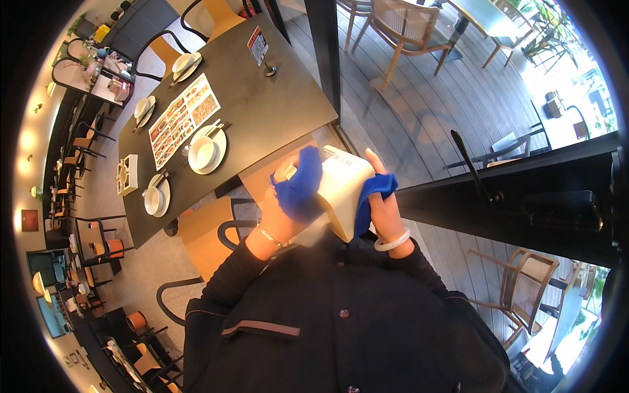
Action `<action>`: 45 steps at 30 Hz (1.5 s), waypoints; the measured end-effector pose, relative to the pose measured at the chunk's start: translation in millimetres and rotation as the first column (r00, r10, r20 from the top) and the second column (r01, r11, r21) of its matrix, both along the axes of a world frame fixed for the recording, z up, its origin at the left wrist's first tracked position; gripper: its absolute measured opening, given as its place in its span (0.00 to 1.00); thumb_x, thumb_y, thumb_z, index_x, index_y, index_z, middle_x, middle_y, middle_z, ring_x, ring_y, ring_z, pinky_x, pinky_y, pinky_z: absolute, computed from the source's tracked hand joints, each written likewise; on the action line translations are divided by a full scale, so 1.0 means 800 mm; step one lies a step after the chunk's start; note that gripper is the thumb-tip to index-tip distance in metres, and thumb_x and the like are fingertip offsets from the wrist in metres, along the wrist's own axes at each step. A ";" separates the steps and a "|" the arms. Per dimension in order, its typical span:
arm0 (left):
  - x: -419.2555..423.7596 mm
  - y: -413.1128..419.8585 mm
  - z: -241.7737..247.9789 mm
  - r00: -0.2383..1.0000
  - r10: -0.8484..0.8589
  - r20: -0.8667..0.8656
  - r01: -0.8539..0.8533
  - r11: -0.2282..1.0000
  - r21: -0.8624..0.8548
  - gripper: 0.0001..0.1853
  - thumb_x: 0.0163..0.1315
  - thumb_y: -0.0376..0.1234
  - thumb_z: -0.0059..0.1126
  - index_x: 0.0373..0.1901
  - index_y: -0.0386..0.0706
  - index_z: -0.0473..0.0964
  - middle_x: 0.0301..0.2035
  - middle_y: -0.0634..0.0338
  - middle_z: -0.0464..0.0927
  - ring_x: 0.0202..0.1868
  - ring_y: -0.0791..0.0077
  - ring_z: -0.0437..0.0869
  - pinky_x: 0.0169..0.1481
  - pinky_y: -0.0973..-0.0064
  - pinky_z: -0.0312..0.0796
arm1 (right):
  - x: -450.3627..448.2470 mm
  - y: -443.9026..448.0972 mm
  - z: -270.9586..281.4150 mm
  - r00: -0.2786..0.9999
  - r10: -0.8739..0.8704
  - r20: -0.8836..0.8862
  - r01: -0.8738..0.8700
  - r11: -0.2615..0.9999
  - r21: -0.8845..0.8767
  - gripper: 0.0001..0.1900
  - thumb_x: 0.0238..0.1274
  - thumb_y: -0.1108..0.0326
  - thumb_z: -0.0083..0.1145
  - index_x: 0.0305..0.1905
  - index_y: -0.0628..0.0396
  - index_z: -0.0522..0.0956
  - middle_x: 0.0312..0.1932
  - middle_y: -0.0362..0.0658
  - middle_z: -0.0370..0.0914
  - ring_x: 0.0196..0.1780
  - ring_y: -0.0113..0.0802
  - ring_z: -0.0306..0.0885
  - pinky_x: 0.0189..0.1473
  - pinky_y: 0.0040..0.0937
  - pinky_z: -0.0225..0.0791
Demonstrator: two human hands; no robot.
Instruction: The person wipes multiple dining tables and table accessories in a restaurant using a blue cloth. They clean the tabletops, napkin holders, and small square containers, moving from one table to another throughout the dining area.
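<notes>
A cream-coloured box (346, 184) with rounded edges is held in front of my chest, tilted; dark printing runs along its far end. Its exact kind cannot be told. My left hand (281, 218), wearing a thin metal bracelet, grips a frayed blue cloth (299, 189) bunched against the box's left side. On the opposite side, my right hand (385, 211) supports the box, its fingers along the right wall and a white bangle at the wrist. More of the blue cloth lies between that hand and the box.
Ahead to the left stands a dark table (260, 105) with bowls on plates (202, 152), chopsticks, a printed menu sheet (184, 120), a condiment holder (128, 175) and a sign stand (269, 71). A chair (209, 236) is close at left. A glass door's black frame (491, 206) stands at right.
</notes>
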State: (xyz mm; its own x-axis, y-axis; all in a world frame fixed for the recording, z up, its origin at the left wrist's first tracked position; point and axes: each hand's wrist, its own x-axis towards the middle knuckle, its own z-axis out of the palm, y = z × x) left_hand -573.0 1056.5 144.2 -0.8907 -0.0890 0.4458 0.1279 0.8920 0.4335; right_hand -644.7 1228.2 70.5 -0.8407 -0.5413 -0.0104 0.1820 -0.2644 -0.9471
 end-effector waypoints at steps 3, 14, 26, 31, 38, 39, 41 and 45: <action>0.000 0.010 -0.002 1.000 0.024 -0.005 -0.024 1.000 0.003 0.27 0.43 0.30 0.65 0.48 0.36 0.69 0.38 0.50 0.76 0.41 0.53 0.79 0.41 0.66 0.73 | -0.009 0.001 -0.002 0.993 0.064 -0.098 -0.058 0.997 0.060 0.34 0.63 0.69 0.53 0.71 0.60 0.51 0.58 0.45 0.69 0.56 0.28 0.68 0.59 0.25 0.60; -0.001 -0.003 -0.029 0.998 -0.032 -0.059 0.038 0.995 0.097 0.22 0.43 0.25 0.61 0.45 0.36 0.72 0.36 0.51 0.77 0.40 0.52 0.79 0.42 0.66 0.72 | -0.004 0.005 0.013 0.898 0.304 -0.319 -0.243 0.946 0.216 0.62 0.40 0.64 0.75 0.74 0.55 0.35 0.66 0.54 0.58 0.66 0.41 0.63 0.65 0.36 0.57; -0.011 0.015 -0.026 0.999 -0.027 0.031 0.025 0.997 0.077 0.22 0.33 0.31 0.68 0.37 0.43 0.76 0.34 0.52 0.78 0.38 0.54 0.79 0.42 0.64 0.70 | -0.005 0.024 -0.104 0.636 0.572 0.518 -0.159 0.754 -0.637 0.27 0.71 0.51 0.42 0.67 0.57 0.61 0.65 0.46 0.66 0.64 0.37 0.67 0.65 0.35 0.61; 0.003 0.000 -0.049 0.985 -0.163 0.049 0.119 0.862 0.492 0.22 0.50 0.32 0.60 0.49 0.41 0.70 0.39 0.53 0.78 0.39 0.52 0.79 0.45 0.65 0.72 | -0.003 0.009 -0.089 0.520 0.579 0.628 -0.096 0.770 -0.631 0.41 0.64 0.33 0.36 0.69 0.55 0.58 0.67 0.49 0.62 0.67 0.44 0.64 0.67 0.42 0.57; 0.000 0.041 -0.085 0.991 0.085 0.103 -0.133 0.633 0.762 0.25 0.53 0.32 0.60 0.53 0.37 0.66 0.46 0.51 0.71 0.49 0.58 0.76 0.53 0.70 0.69 | -0.008 -0.002 -0.090 0.574 0.681 0.454 0.036 0.533 -0.846 0.37 0.66 0.37 0.37 0.70 0.53 0.58 0.68 0.48 0.62 0.67 0.45 0.64 0.68 0.42 0.57; 0.004 0.044 -0.084 0.992 0.073 0.102 -0.125 0.660 0.740 0.27 0.52 0.32 0.61 0.54 0.37 0.66 0.46 0.50 0.71 0.50 0.58 0.75 0.54 0.70 0.68 | -0.008 -0.002 -0.091 0.584 0.671 0.456 0.064 0.523 -0.850 0.37 0.66 0.37 0.37 0.70 0.53 0.58 0.68 0.48 0.62 0.67 0.45 0.64 0.68 0.42 0.57; 0.014 0.047 -0.085 0.993 0.012 0.120 -0.094 0.701 0.707 0.28 0.51 0.32 0.62 0.55 0.37 0.66 0.46 0.50 0.71 0.51 0.58 0.75 0.54 0.70 0.68 | -0.011 0.000 -0.099 0.619 0.649 0.442 0.045 0.532 -0.845 0.34 0.69 0.43 0.38 0.69 0.57 0.58 0.66 0.51 0.64 0.65 0.46 0.66 0.67 0.42 0.60; 0.002 0.058 -0.090 0.997 -0.020 0.069 0.004 0.974 0.228 0.28 0.50 0.35 0.62 0.54 0.38 0.69 0.46 0.48 0.74 0.50 0.58 0.76 0.49 0.67 0.68 | -0.025 0.002 -0.124 0.820 0.387 0.421 -0.051 0.783 -0.619 0.30 0.70 0.48 0.38 0.66 0.61 0.61 0.61 0.52 0.69 0.62 0.45 0.70 0.64 0.41 0.63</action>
State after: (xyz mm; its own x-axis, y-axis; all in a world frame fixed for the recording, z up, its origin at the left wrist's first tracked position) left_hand -571.8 1102.7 72.3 -0.9206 -0.1699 0.3516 0.1003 0.7672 0.6335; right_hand -664.3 1230.0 -28.8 -0.6562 -0.7542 -0.0256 0.7021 -0.5977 -0.3870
